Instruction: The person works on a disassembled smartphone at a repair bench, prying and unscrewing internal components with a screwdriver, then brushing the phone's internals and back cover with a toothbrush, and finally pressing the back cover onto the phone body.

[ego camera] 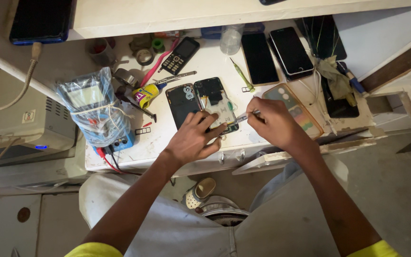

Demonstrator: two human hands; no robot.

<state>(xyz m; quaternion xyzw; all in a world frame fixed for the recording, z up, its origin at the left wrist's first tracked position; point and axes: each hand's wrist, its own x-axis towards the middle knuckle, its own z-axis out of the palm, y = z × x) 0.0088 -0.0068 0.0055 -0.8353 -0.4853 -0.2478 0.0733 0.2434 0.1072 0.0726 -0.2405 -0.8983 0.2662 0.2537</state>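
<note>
Left hand (193,140) pins opened phone (216,103); right hand (274,123) presses tweezers (244,117) into it.

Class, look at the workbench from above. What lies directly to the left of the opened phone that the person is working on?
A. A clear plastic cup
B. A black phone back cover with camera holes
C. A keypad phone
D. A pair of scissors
B: the black back cover lies flat right beside the opened phone, which the left hand steadies while the right hand applies a thin metal tool.

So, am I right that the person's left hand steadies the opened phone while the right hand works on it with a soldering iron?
Not quite: the head view shows the right hand holding metal tweezers, not a soldering iron. The left hand does steady the opened phone.
</note>
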